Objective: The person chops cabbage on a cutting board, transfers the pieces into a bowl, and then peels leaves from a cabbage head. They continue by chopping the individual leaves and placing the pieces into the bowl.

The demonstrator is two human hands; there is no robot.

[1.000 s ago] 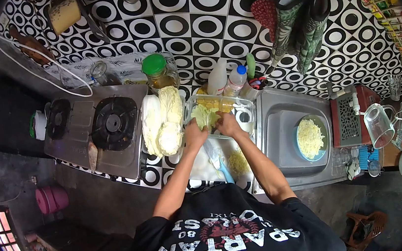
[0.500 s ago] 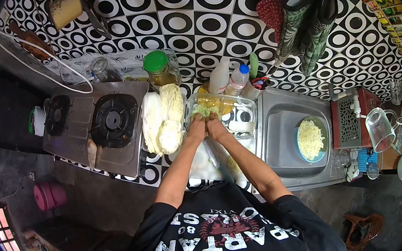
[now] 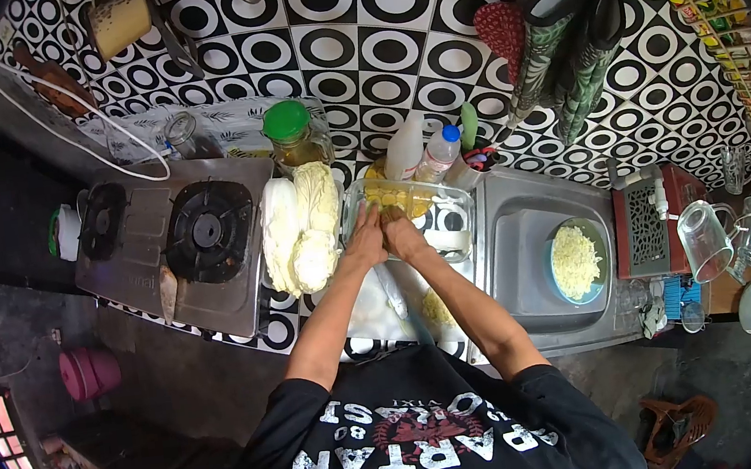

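Both hands are close together at the near left part of a clear rectangular container [image 3: 468,215]. My left hand [image 3: 365,237] reaches over its near edge with fingers stretched forward. My right hand [image 3: 403,233] is beside it, fingers bent down into the container; what they hold, if anything, is hidden. A white piece [image 3: 450,241] lies in the container's right part. Just below the hands, a knife [image 3: 391,290] rests on a pale board [image 3: 366,310]. Yellowish shreds [image 3: 438,309] lie right of the knife. Pale cabbages [image 3: 312,228] stand to the left.
A two-burner stove [image 3: 155,292] is on the left. A green-lidded jar [image 3: 290,133], a white bottle [image 3: 405,148] and a blue-capped bottle [image 3: 440,153] stand behind. Right is a sink [image 3: 523,296] holding a bowl of shredded cabbage [image 3: 576,262]. Glassware [image 3: 708,238] is farther right.
The light green leafy pieces seen at my fingertips are no longer visible there. My left fingers are more stretched out, and the view has shifted slightly.
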